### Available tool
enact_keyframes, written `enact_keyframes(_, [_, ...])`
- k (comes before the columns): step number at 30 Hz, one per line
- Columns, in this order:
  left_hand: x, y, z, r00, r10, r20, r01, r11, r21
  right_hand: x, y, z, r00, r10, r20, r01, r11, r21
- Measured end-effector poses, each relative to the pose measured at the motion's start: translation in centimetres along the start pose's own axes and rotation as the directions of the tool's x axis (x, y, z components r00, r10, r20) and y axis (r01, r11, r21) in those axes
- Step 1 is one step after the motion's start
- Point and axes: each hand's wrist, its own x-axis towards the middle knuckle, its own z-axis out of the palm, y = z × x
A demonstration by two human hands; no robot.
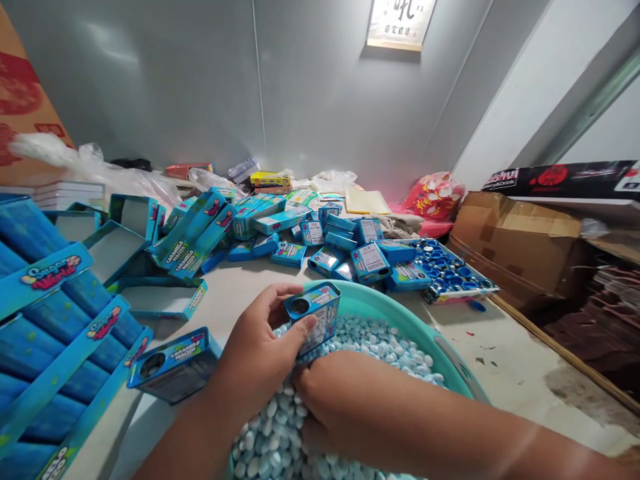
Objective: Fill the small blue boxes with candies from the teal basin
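Observation:
My left hand (267,340) grips a small blue candy box (327,313) by its sides, its top with a dark round hole tilted up. The box is held over a turquoise plastic basin (390,300) filled with pale blue and white candies (277,427). My right hand (325,383) reaches down into the candies just below the box. Its fingers are buried or turned away, so their hold does not show. Left of my left wrist stands another candy box with a round hole (173,367).
Stacked display cartons of blue boxes (65,333) fill the left. Several loose blue boxes (370,260) are piled behind the basin. To the right sit a tray of blue caps (450,270) and a cardboard box (515,247). Plastic bags (125,177) lie along the wall.

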Motion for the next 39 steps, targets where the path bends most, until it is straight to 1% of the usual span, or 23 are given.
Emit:
enact_keyframes(2, [0.0, 0.0, -0.1, 1.000, -0.010, 0.005, 0.010, 1.000, 0.002, -0.6, 0.7, -0.8, 1.000, -0.020, 0.015, 0.019, 0.999, 0.037])
enact_keyframes(4, [0.0, 0.1, -0.2, 0.999, -0.040, 0.023, 0.040, 0.999, 0.007, -1.4, 1.6, -2.2, 0.999, -0.040, 0.004, 0.039, 0.992, 0.122])
enact_keyframes(6, [0.0, 0.1, -0.3, 0.997, -0.061, 0.051, 0.062, 0.998, -0.004, -2.4, 2.6, -3.8, 0.996, -0.070, -0.064, 0.084, 0.962, 0.259])
enact_keyframes(8, [0.0, 0.3, -0.3, 0.995, -0.036, 0.089, 0.038, 0.999, -0.021, -3.2, 3.7, -5.0, 0.986, -0.067, -0.151, 0.127, 0.895, 0.428])
enact_keyframes(9, [0.0, 0.4, -0.3, 0.993, -0.009, 0.115, 0.013, 0.999, -0.031, -3.5, 4.2, -5.5, 0.980, -0.055, -0.190, 0.148, 0.842, 0.519])
enact_keyframes(11, [-0.2, 0.7, -0.2, 0.981, 0.026, 0.190, -0.019, 0.999, -0.039, -3.8, 5.0, -5.9, 0.968, 0.004, -0.251, 0.176, 0.700, 0.692])
enact_keyframes(13, [-0.5, 1.1, -0.1, 0.958, 0.005, 0.288, -0.002, 1.000, -0.009, -3.7, 5.3, -5.9, 0.954, 0.086, -0.288, 0.198, 0.540, 0.818])
enact_keyframes(15, [-0.8, 1.4, 0.0, 0.935, -0.027, 0.353, 0.004, 0.998, 0.067, -3.0, 4.9, -5.6, 0.927, 0.171, -0.334, 0.247, 0.389, 0.887])
enact_keyframes(17, [-1.1, 1.4, 0.0, 0.928, -0.031, 0.371, -0.022, 0.990, 0.138, -2.1, 4.2, -5.1, 0.893, 0.257, -0.371, 0.305, 0.261, 0.916])
enact_keyframes(18, [-1.1, 1.3, 0.0, 0.929, -0.032, 0.368, -0.028, 0.987, 0.157, -1.6, 3.9, -4.9, 0.874, 0.299, -0.383, 0.333, 0.207, 0.920])
enact_keyframes(20, [-1.0, 1.0, 0.0, 0.931, -0.048, 0.361, -0.009, 0.988, 0.154, -0.7, 3.4, -4.5, 0.846, 0.366, -0.389, 0.364, 0.137, 0.921])
enact_keyframes(23, [-0.7, 0.8, 0.1, 0.920, -0.065, 0.386, 0.049, 0.997, 0.051, 0.3, 3.5, -3.9, 0.821, 0.410, -0.397, 0.393, 0.097, 0.914])
enact_keyframes(26, [-0.5, 0.9, 0.2, 0.895, -0.025, 0.446, 0.040, 0.999, -0.024, 0.9, 3.8, -3.4, 0.808, 0.416, -0.418, 0.408, 0.118, 0.905])
enact_keyframes(28, [-0.5, 1.0, 0.2, 0.890, -0.001, 0.455, -0.001, 1.000, 0.004, 1.0, 3.9, -3.3, 0.806, 0.418, -0.419, 0.400, 0.136, 0.906])
enact_keyframes(30, [-0.5, 1.1, 0.2, 0.894, -0.001, 0.448, -0.025, 0.998, 0.053, 1.0, 3.8, -3.3, 0.813, 0.419, -0.404, 0.379, 0.145, 0.914])
enact_keyframes(35, [-0.7, 1.3, 0.2, 0.891, -0.014, 0.453, -0.030, 0.995, 0.090, 0.9, 3.1, -3.6, 0.829, 0.421, -0.370, 0.322, 0.182, 0.929])
enact_keyframes(39, [-0.7, 1.4, 0.2, 0.904, -0.041, 0.426, -0.026, 0.988, 0.151, 0.9, 3.1, -3.8, 0.861, 0.389, -0.326, 0.291, 0.148, 0.945])
